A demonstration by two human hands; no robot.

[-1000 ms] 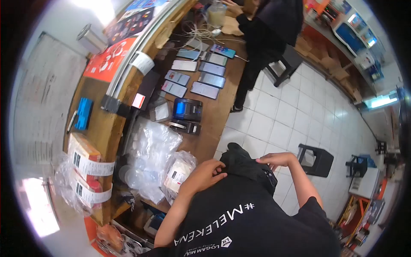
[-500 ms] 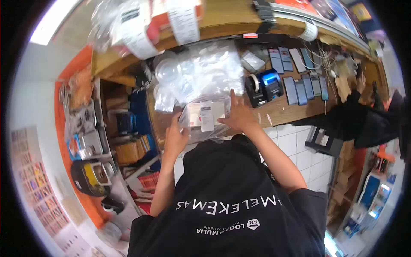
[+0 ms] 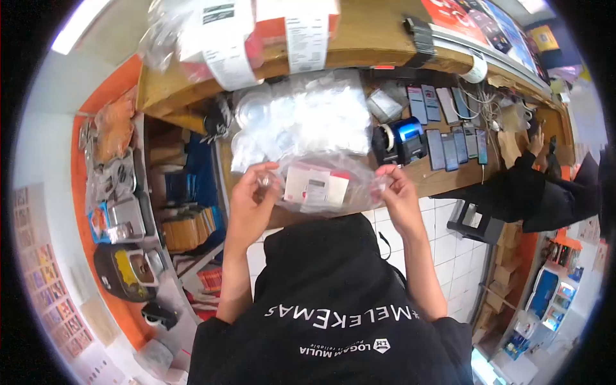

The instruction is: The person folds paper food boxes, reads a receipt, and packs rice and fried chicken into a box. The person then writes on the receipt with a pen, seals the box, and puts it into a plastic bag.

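Note:
A clear plastic bag (image 3: 358, 182) stretches between my two hands at the table's near edge. Inside it, or just under its film, lies a white box with red parts (image 3: 296, 185), bearing a small paper label (image 3: 316, 187). My left hand (image 3: 255, 196) pinches the bag's left end, its fingers closed. On the other side my right hand (image 3: 399, 196) grips the right end, thumb and fingers pressed together on crumpled film. Beyond the bag lies a wide spread of shiny clear plastic packs (image 3: 305, 119).
A blue and black label printer (image 3: 405, 138) stands right of the plastic. Several phones (image 3: 443, 151) lie in rows with tangled white cables (image 3: 491, 106). A wooden shelf (image 3: 366, 51) with boxes and paper slips overhangs the back. Another person's hand (image 3: 536, 142) is at the right.
My hands have moved from resting around the bag to pinching its two ends. The long paper slip on the box now appears as a smaller label. The view has shifted slightly.

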